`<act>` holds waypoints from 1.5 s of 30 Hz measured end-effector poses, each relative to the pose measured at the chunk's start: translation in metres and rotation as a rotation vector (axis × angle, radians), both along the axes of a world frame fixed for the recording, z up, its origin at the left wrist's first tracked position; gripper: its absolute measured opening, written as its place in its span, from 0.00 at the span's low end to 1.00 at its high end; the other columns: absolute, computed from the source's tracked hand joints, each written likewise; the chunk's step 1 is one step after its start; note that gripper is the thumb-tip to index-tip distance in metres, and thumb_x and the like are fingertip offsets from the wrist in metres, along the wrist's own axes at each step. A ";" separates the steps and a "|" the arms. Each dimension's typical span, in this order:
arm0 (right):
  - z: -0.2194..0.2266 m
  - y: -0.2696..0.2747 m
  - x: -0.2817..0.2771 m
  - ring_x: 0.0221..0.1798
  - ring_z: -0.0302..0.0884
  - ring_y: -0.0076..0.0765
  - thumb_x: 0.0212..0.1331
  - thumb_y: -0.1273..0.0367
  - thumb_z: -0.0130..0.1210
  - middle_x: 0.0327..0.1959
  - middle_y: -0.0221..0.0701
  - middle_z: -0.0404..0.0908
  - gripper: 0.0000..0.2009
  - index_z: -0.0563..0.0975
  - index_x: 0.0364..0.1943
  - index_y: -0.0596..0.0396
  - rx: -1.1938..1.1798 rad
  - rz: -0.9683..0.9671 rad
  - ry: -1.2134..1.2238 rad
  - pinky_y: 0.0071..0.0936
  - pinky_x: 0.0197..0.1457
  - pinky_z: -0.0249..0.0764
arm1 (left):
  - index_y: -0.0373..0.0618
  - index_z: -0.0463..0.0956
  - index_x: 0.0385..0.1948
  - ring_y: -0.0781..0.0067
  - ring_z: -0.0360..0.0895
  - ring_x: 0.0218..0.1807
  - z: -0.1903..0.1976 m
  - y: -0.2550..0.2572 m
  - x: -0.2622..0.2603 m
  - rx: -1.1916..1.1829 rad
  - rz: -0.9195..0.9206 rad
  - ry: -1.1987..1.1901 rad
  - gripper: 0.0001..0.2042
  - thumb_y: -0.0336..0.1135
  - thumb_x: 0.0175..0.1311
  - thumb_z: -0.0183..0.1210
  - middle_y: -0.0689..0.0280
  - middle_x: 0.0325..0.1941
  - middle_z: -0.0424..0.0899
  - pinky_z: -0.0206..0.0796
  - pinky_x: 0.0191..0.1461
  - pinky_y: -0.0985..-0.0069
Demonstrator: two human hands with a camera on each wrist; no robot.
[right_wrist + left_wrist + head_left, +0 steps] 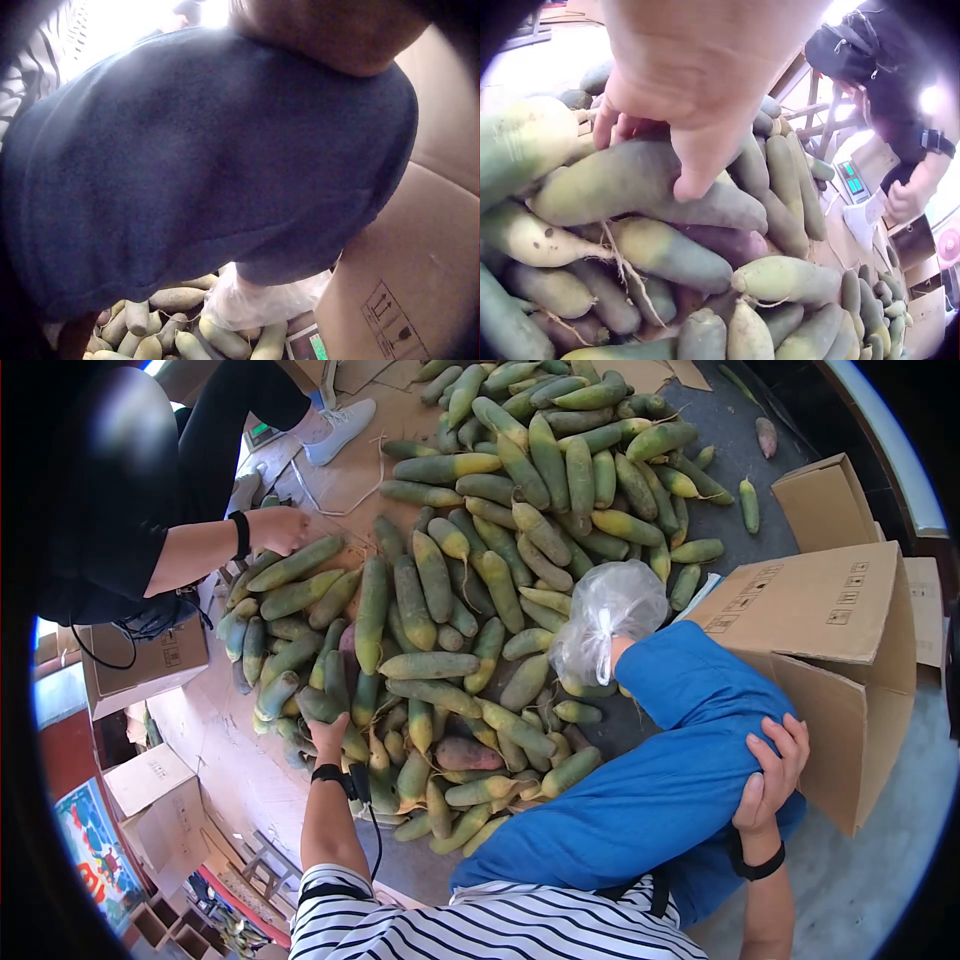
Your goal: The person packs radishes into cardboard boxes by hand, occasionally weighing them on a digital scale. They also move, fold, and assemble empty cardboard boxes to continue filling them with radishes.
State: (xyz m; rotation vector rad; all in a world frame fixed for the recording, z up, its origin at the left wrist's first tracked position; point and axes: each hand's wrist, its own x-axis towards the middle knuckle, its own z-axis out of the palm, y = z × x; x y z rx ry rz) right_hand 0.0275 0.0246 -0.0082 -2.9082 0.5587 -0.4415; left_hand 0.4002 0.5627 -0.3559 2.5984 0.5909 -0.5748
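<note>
My left hand [328, 734] is at the near left side of a big heap of green radishes [430, 665]. It grips a green radish [604, 182]; in the left wrist view the thumb lies on its near side and the fingers curl over the far side. This radish lies on top of others in the heap. My right hand [772, 775] rests on the knee of my blue trousers [650, 760], fingers spread over the cloth and holding nothing. In the right wrist view only part of that hand [330, 34] shows above the knee.
A knotted clear plastic bag [612, 622] covers my foot beside the heap. Large cardboard boxes [800, 600] stand on the right. Another person's hand [280, 530] reaches toward the heap's far left edge, near a shoe [340, 432]. A scale with green digits [850, 178] stands beyond.
</note>
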 end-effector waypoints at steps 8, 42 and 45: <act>-0.001 0.000 -0.001 0.62 0.63 0.54 0.57 0.63 0.40 0.53 0.40 0.74 0.18 0.78 0.43 0.55 0.017 -0.017 -0.019 0.56 0.70 0.49 | 0.36 0.67 0.45 0.43 0.76 0.47 0.090 -0.194 -0.096 -0.251 -0.764 0.010 0.28 0.39 0.43 0.69 0.45 0.43 0.78 0.69 0.50 0.58; -0.012 -0.005 -0.022 0.65 0.60 0.55 0.64 0.60 0.34 0.55 0.45 0.73 0.21 0.76 0.44 0.60 0.038 -0.031 -0.040 0.56 0.72 0.47 | 0.39 0.74 0.44 0.51 0.72 0.53 0.222 -0.441 -0.132 -0.994 -0.713 -0.695 0.20 0.25 0.45 0.63 0.55 0.49 0.77 0.64 0.57 0.62; -0.013 -0.003 -0.022 0.64 0.61 0.54 0.61 0.62 0.37 0.54 0.42 0.74 0.19 0.77 0.44 0.57 0.040 -0.031 -0.050 0.55 0.71 0.48 | 0.36 0.68 0.52 0.49 0.68 0.60 0.141 -0.251 -0.089 -0.228 -0.431 -0.357 0.25 0.31 0.49 0.62 0.51 0.56 0.73 0.57 0.65 0.61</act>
